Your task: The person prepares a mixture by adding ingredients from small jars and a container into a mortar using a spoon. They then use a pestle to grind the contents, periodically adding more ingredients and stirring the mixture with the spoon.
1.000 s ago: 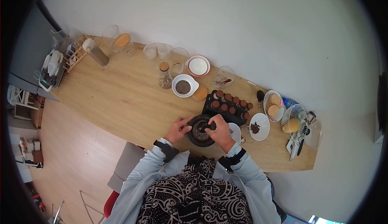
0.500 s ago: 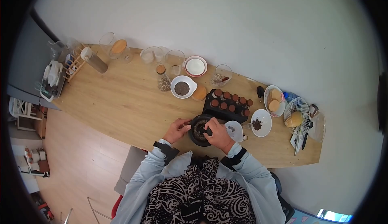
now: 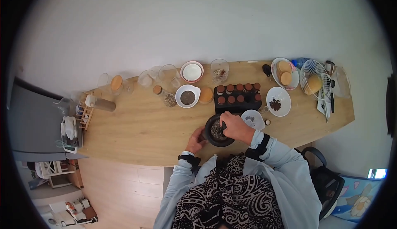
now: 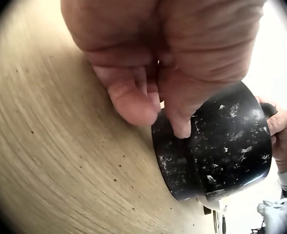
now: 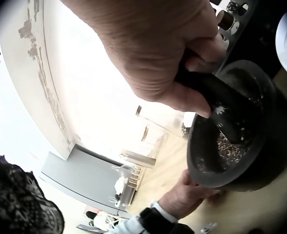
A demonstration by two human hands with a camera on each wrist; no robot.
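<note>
mortar [image 5: 277, 153], black and flecked with white, stands at the near side of the wooden table [image 3: 136, 125], with coarse bits [image 5: 229, 151] inside. the right hand [image 5: 158, 53] is clamped round the black pestle [image 5: 221, 105], whose lower end sits down among the bits. the left hand [image 3: 195, 141] is at the mortar's left, a fingertip against the outer wall, fingers loosely bent, touching rather than gripping. just beyond, on the far side, stands a black rack [image 3: 240, 109] of brown-capped jars [image 3: 241, 99]. a white bowl [image 3: 259, 123] sits just to the right; farther right, another dish [image 3: 285, 98] holds dark brown pieces.
</note>
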